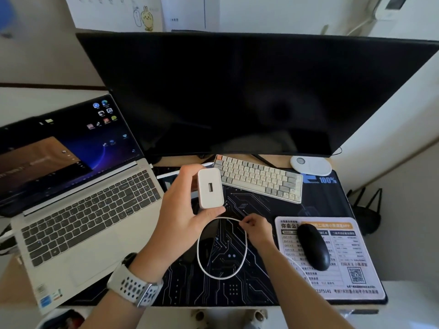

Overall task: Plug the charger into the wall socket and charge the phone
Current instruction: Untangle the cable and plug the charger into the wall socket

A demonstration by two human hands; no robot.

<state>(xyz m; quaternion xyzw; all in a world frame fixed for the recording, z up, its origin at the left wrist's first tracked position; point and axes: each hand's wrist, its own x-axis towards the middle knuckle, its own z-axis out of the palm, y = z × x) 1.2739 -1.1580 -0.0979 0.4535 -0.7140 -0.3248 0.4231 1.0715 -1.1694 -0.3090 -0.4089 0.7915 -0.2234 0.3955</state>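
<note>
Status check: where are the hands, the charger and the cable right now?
Left hand grips white charger brick, USB port empty, facing camera. Right hand pinches looped white cable above desk mat. Cable not yet plugged in. No wall socket in view.

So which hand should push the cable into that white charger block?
Probably the right hand: its fingers already pinch the thin white cable just below the white rectangular charger block. The left hand grips that block, its port facing the camera.

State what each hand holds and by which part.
Left hand grips the white charger brick by its sides, USB port toward the camera. Right hand pinches the white cable atop its loop.
</note>
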